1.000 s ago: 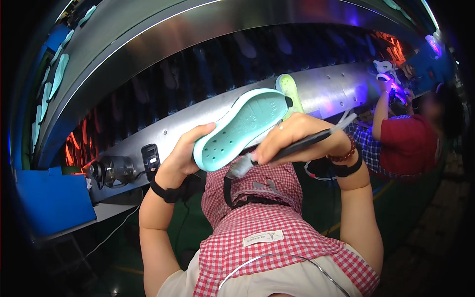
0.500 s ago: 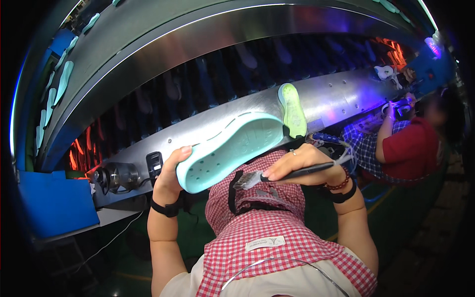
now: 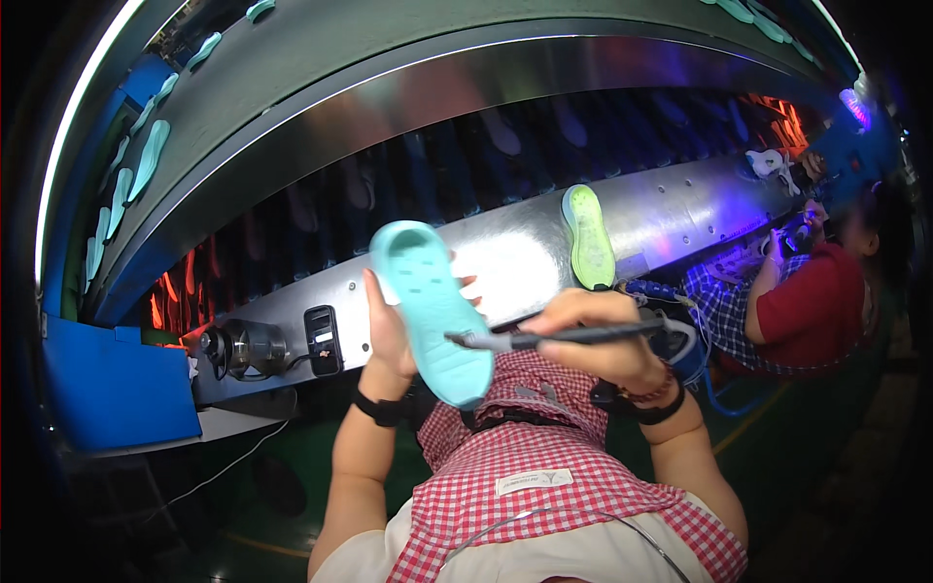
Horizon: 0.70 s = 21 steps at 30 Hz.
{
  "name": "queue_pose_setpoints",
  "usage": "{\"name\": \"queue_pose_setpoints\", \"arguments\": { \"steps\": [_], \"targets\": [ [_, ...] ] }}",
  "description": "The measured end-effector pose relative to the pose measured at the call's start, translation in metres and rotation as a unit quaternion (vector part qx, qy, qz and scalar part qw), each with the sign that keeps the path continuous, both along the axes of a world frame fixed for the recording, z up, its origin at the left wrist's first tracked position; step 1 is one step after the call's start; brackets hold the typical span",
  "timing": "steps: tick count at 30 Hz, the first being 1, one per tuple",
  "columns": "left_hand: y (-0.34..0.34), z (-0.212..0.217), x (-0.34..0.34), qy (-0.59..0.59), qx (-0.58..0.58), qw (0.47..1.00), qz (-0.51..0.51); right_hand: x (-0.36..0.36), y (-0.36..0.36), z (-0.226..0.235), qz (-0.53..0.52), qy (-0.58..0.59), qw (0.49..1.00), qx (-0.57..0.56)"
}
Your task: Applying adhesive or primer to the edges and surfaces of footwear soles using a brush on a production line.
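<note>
Blue-green is the shoe sole (image 3: 434,306) that my left hand (image 3: 387,340) holds up in front of me, with thumb and fingers bent around its edges. My right hand (image 3: 610,348) is closed around a dark brush (image 3: 503,341), its tip over the sole, but I cannot tell if they touch. Farther off, to the right, a yellow-green sole (image 3: 589,236) lies on the metal bench (image 3: 656,199).
</note>
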<state>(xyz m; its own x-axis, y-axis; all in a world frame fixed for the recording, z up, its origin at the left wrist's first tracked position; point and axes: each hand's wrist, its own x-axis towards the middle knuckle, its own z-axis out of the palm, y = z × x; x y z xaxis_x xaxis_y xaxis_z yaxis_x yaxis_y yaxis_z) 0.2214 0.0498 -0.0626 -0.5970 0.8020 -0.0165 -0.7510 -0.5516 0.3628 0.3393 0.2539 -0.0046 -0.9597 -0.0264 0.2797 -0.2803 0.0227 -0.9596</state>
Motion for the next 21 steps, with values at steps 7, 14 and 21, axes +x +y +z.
{"name": "queue_pose_setpoints", "arguments": {
  "steps": [7,14,21],
  "targets": [
    [0.019,-0.024,0.023,-0.079,-0.114,0.986,0.097,-0.023,-0.016,-0.037,-0.071,-0.132,0.988,-0.026],
    [0.000,-0.024,0.005,0.011,-0.084,0.980,0.182,-0.002,-0.035,-0.034,0.036,0.159,0.954,0.250],
    [0.024,-0.008,0.013,0.022,-0.072,0.980,0.184,-0.033,-0.024,-0.016,-0.031,-0.019,0.997,0.066]
  ]
}}
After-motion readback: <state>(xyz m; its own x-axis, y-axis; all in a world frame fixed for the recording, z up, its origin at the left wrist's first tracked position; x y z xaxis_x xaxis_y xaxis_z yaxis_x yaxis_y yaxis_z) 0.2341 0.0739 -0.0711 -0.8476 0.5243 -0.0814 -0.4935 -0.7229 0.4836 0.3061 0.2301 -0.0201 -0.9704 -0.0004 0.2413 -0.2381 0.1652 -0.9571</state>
